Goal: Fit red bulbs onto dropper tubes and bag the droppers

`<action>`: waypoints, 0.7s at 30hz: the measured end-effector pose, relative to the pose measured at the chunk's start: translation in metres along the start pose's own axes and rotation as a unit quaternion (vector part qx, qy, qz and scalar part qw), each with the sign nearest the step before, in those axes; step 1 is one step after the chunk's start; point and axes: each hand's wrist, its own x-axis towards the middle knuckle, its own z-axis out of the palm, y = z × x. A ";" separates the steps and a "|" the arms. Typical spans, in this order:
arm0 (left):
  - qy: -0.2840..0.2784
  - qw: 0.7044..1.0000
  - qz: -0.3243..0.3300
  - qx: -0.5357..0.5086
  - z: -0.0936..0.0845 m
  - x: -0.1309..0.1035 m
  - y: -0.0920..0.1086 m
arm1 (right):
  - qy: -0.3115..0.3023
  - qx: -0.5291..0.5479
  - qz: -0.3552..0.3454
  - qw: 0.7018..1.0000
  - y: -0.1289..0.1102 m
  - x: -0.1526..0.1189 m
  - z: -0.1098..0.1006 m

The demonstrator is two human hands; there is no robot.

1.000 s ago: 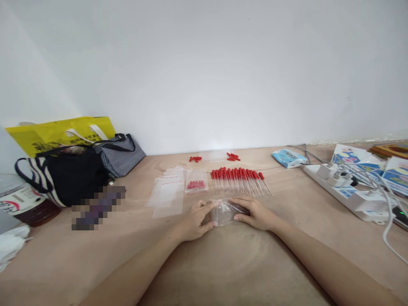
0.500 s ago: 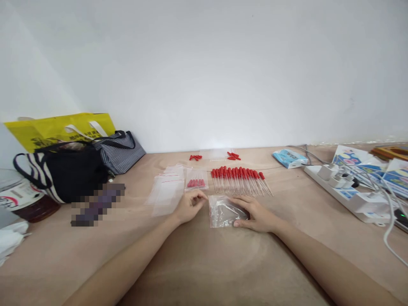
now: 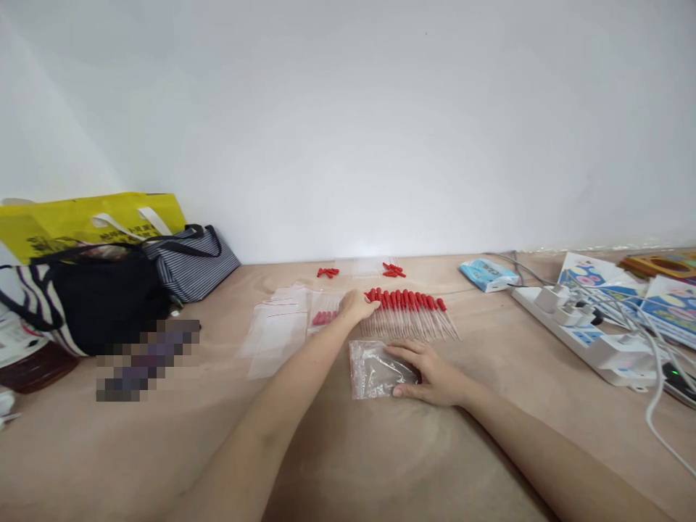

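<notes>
My left hand (image 3: 361,304) reaches to the left end of a row of red-capped clear droppers (image 3: 407,308); its fingertips touch the first red cap, fingers closed together. My right hand (image 3: 427,373) rests on the right part of a clear zip bag (image 3: 375,371), thumb and fingers spread. The bag lies flat and looks to hold nothing. Partly behind my left hand is another bag with red caps (image 3: 325,317) inside. Flat clear bags (image 3: 280,322) overlap to the left of it.
Two small heaps of red caps (image 3: 328,272) lie near the wall, beside clear bags. At right are a blue packet (image 3: 488,275), a white power strip (image 3: 576,335) with cables and printed cards. Bags (image 3: 109,297), a bottle and a blurred object stand left.
My left hand has moved forward and right, from beside the zip bag to the first red-capped dropper. My right hand stays on the bag. The view has shifted slightly.
</notes>
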 end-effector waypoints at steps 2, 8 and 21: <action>0.000 1.000 -0.009 0.012 0.002 0.002 0.001 | 0.000 0.000 -0.001 1.000 -0.001 0.000 -0.001; 0.009 0.999 -0.001 0.032 0.001 0.003 0.000 | 0.008 -0.003 -0.004 1.000 -0.001 0.000 0.000; 0.059 0.998 -0.013 -0.011 -0.004 -0.010 0.020 | 0.005 -0.004 -0.010 1.000 -0.001 0.002 -0.001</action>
